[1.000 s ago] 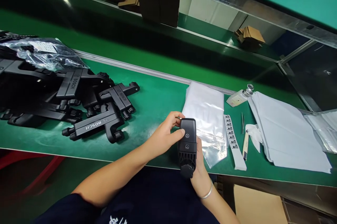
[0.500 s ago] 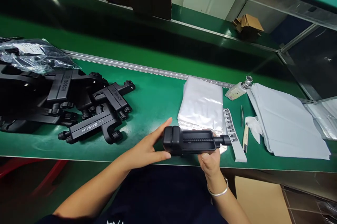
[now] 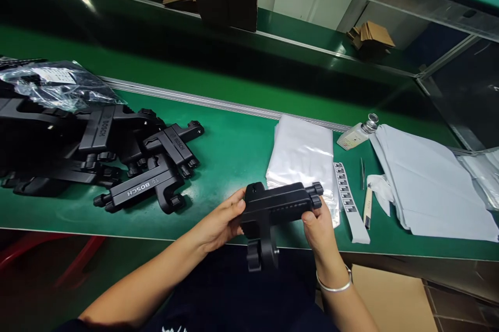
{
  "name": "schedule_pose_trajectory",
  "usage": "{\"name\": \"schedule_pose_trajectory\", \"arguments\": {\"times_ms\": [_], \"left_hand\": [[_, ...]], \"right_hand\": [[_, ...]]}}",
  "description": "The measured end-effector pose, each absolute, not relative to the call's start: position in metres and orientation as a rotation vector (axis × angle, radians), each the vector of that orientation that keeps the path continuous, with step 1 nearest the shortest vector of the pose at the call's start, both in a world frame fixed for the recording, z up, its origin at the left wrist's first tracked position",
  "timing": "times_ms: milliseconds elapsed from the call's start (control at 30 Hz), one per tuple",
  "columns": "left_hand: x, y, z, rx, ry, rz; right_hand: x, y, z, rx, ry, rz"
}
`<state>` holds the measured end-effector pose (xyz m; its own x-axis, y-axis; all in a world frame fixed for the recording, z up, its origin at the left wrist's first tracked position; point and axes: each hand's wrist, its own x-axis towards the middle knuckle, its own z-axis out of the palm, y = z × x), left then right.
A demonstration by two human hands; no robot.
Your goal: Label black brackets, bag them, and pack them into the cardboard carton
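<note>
Black clamp bracket (image 3: 279, 204) lies crosswise, long axis running left to right; left hand (image 3: 224, 222) grips its block end (image 3: 255, 193), right hand (image 3: 322, 230) its knobbed end (image 3: 316, 189); neither nearer.

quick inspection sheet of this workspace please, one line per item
Surface: glossy green bench
Job's things: black bracket in hand; similar brackets piled at left, some marked BOSCH
Clutter: stacked plastic bags, label strip, bottle, white sheets
Hands: left hand on the bracket's one end, right hand at its knob end
Cables: nothing seen for certain
Surroundings: cardboard below, right; something red below, left
</note>
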<state>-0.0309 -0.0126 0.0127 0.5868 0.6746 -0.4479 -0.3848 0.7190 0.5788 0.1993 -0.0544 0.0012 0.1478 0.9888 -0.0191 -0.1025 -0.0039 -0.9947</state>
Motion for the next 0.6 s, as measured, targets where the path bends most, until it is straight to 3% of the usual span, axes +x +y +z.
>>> {"name": "schedule_pose_trajectory", "arguments": {"times_ms": [167,433,600], "left_hand": [[-0.027,-0.017,0.006,0.194,0.713,0.585],[-0.013,0.006,-0.016,0.085,0.85,0.466],[-0.011,0.014,-0.026,0.088,0.935,0.472]], "right_hand": [[0.193,-0.046,0.004,-1.214,-0.993,1.213],[0.163,-0.057,0.04,-1.589,-1.475,0.91],[0.154,-0.054,0.051,-1.387,-1.601,1.067]]}}
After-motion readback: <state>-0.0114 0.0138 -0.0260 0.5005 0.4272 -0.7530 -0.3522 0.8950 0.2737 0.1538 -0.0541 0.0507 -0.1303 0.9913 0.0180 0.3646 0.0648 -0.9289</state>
